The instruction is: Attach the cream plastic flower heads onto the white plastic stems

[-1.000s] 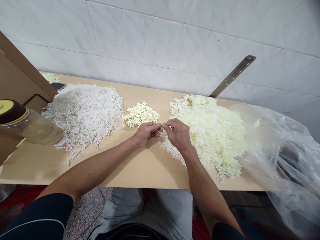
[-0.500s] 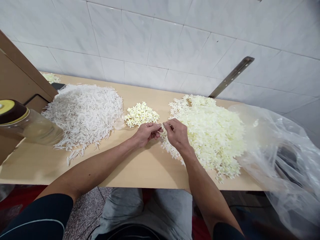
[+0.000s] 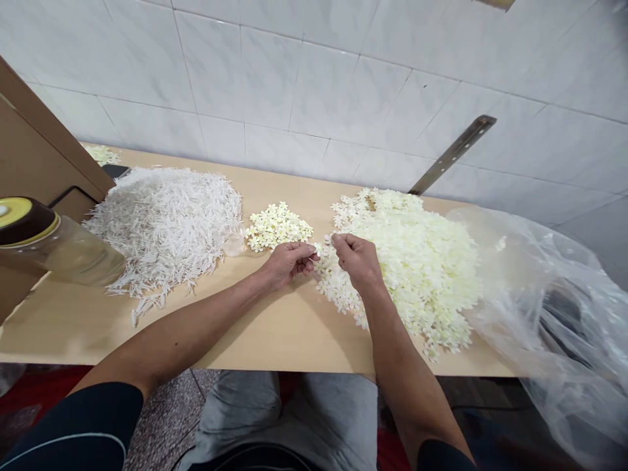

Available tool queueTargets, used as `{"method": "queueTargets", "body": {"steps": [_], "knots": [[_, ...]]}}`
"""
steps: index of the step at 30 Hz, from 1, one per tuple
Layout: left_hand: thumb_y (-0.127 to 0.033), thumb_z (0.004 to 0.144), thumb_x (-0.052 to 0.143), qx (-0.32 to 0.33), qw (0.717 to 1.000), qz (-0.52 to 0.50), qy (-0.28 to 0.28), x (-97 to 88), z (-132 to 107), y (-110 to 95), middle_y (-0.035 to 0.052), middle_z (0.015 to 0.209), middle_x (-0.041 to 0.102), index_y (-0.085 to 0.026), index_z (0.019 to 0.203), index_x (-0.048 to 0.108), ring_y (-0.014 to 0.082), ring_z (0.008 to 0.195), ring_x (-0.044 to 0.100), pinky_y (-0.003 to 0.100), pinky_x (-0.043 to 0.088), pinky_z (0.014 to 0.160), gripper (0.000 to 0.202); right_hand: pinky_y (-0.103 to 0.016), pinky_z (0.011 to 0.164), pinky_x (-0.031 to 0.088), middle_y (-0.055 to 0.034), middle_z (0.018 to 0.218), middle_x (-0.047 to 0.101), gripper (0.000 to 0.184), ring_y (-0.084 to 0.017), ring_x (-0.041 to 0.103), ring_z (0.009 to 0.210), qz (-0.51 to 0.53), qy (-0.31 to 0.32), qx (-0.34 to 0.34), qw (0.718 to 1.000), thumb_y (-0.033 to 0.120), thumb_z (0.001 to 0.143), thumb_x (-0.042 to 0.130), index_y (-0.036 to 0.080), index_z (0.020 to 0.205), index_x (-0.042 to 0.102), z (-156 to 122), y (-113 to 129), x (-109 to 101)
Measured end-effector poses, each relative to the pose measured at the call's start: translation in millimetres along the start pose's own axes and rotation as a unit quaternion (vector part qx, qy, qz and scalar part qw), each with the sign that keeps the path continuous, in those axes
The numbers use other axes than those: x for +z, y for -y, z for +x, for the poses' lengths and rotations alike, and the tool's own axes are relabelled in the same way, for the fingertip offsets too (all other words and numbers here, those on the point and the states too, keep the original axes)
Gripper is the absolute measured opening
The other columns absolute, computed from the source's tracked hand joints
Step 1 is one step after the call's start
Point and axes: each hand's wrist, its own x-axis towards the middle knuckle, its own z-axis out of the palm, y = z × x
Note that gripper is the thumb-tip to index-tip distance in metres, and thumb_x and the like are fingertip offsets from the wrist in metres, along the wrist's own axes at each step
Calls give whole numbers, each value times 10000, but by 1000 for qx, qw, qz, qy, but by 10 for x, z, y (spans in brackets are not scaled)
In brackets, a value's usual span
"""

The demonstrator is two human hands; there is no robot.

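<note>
White-tiled wall behind a tan surface (image 3: pixel 275 333) carrying a heap of white plastic stems (image 3: pixel 167 219), a small cluster of finished flowers (image 3: pixel 277 226), a big pile of cream flower heads (image 3: pixel 417 261) and a clear bag (image 3: pixel 549 314). Left hand (image 3: pixel 287 261), grip pinched on a small flower piece (image 3: pixel 318 248) beside the big pile. Right hand (image 3: pixel 358 258), fingertips pressed together, now drawn slightly off the left, touching a second ago: likely that piece just joined.

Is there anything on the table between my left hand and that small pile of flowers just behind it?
Nothing visible. The left hand rests just in front of the small pile, with only bare table between them. The stick heap lies to its left, the big flower heap to its right by the right hand.
</note>
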Motion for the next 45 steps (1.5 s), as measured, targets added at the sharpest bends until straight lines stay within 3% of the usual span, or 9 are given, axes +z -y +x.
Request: {"method": "queueTargets", "body": {"steps": [4,8,11,15,21,25,31,37,45], "knots": [[-346,716,804,-3,1000,-3,-14,-21,11,-9,89,824,715,-115,770,685,89,555,579,238,432,507,265,-236,407,187,56,574,300,464,-91,238,505,197,22,63,978,589,755,799,207,665,552,29,1,-98],[-331,713,802,-6,1000,-7,-12,-15,-5,-30,92,830,714,-114,774,684,94,572,589,235,435,509,254,-221,394,163,24,614,375,460,-99,250,536,233,31,71,969,583,715,839,209,682,573,39,27,-162],[-326,715,799,-9,1000,-6,-15,-5,-17,-40,90,829,712,-112,763,681,90,557,581,236,432,503,248,-219,410,155,36,604,334,412,-93,242,537,248,38,65,966,519,741,844,198,672,595,30,48,-203],[-329,720,797,-4,1000,-4,-20,-12,-7,-30,92,833,714,-115,762,681,93,555,581,235,431,497,247,-236,423,161,51,575,354,315,-79,242,497,196,48,45,978,469,769,828,189,772,685,-18,74,-352],[-344,720,807,0,1000,12,-7,-29,8,-11,100,851,712,-111,793,703,98,577,587,229,445,506,266,-271,521,357,-51,850,694,224,-117,481,601,-56,45,-44,996,383,832,764,197,957,770,-77,92,-629],[-369,730,814,6,999,35,-6,-10,-9,-13,92,832,706,-114,789,701,94,574,588,227,457,527,285,-297,567,410,-77,1036,741,165,-131,523,639,-91,14,-141,986,373,872,725,225,928,772,-65,81,-441],[-386,745,805,5,998,58,4,1,-38,-17,84,841,713,-118,822,708,93,567,603,231,460,546,295,-311,566,439,-75,1002,739,195,-128,513,594,-171,12,-208,963,420,859,756,239,922,793,-65,51,-43],[-346,743,793,5,1000,27,9,-5,-32,-3,81,836,703,-111,822,705,101,569,607,242,461,537,262,-322,647,502,-57,915,743,158,-183,643,734,-193,-9,-241,951,388,898,723,248,891,796,-70,-5,9],[-403,741,813,-8,1000,-10,10,-27,4,19,105,853,720,-103,826,704,119,581,629,258,466,537,331,-324,715,522,-51,826,732,194,-192,676,784,-219,-33,-267,938,358,943,663,232,829,758,-78,-14,98]]}}
